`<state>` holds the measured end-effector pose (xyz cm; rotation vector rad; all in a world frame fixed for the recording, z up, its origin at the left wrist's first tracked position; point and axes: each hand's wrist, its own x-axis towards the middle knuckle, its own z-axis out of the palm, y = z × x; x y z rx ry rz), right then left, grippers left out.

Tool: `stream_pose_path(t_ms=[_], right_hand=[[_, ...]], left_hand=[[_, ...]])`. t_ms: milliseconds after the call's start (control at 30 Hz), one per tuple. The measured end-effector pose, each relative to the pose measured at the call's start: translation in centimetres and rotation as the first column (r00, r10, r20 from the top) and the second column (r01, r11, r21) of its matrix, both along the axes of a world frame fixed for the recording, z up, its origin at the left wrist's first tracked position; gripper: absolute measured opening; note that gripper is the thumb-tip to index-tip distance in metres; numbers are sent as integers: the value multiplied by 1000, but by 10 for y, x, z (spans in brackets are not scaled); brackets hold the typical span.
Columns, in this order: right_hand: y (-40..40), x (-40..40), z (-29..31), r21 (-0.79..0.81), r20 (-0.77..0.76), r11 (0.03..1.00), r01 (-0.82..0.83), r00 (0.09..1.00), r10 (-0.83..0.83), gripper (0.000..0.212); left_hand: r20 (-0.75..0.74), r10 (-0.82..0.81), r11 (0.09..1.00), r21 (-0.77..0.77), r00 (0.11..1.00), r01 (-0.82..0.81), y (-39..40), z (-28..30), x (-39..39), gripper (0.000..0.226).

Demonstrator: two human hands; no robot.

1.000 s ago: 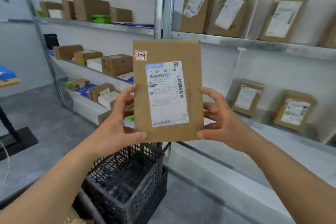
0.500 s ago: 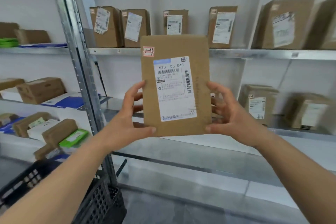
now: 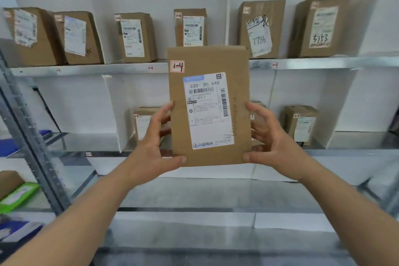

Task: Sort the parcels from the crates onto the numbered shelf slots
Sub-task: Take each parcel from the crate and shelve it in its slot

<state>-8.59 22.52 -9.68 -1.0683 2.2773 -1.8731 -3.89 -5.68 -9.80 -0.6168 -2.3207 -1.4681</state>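
L hand [image 3: 149,149]: grips lower-left edge of parcel [image 3: 208,106]; thumb on front face near bottom corner, fingers curled behind.
R hand [image 3: 269,142]: grips lower-right edge, thumb at bottom corner, fingers wrapped round the back.
Parcel pos.: held up in air, centre of view, in front of shelving, clear of every shelf.
Parcel axis: long axis vertical, upright w/ a slight tilt; broad face toward camera, top edge up.
Parcel look: flat brown cardboard, rect.; white shipping label [image 3: 208,112] on front, blue strip at top, text "530- D5 040", barcodes; small red-edged sticker [image 3: 177,66] in upper-left corner w/ handwritten mark, prob. "1-4" (blurred).
Mid shelf [image 3: 323,153]: metal, behind the hands; brown box [image 3: 301,125] at right w/ white label; another box [image 3: 142,123] partly hidden behind L hand.
Upper shelf [image 3: 86,69]: metal edge w/ small slot tags, one reads "1-2" [image 3: 151,68]; row of brown labelled boxes standing on it, one marked "7786" [image 3: 260,28], one "3753" [image 3: 320,26].
Far left: upright post [image 3: 28,131]; green flat packet [image 3: 17,196] low down.
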Motion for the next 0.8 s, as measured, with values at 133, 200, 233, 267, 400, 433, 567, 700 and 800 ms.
stream_pose_path(t_ms=[133,200,233,267,400,433,567,700,800], right_hand=[[18,-22,-7,-3,-3,997,79,997,-79,98],[27,-31,-9,-8,-8,992,126,992,-126,99],[32,-36,-9,-10,-10,989,148,989,-148,100],[37,-40,-9,-9,-13,986,169,986,-169,99],[59,-61,0,-15,-23,965,260,965,-260,96],[64,-65,3,-10,-33,959,283,958,-284,95],[87,-78,12,-8,-79,927,375,924,-375,98],[115,-80,16,-16,-85,899,438,895,-437,98],[149,-81,18,-12,-82,874,485,871,-485,98]], left_hand=[[8,-52,998,-16,999,52,18,-1,-39,105],[15,-94,995,-16,995,95,27,-2,-61,109],[16,-113,993,-12,993,113,31,-2,-72,109],[14,-131,991,-8,991,131,36,-2,-84,109],[10,-259,965,30,966,259,59,1,-133,109],[6,-284,959,27,959,284,66,3,-145,108],[-48,-348,937,-3,936,348,93,12,-184,113],[-49,-423,906,-3,905,424,127,15,-208,111],[-80,-452,892,-40,889,450,164,20,-221,109]])
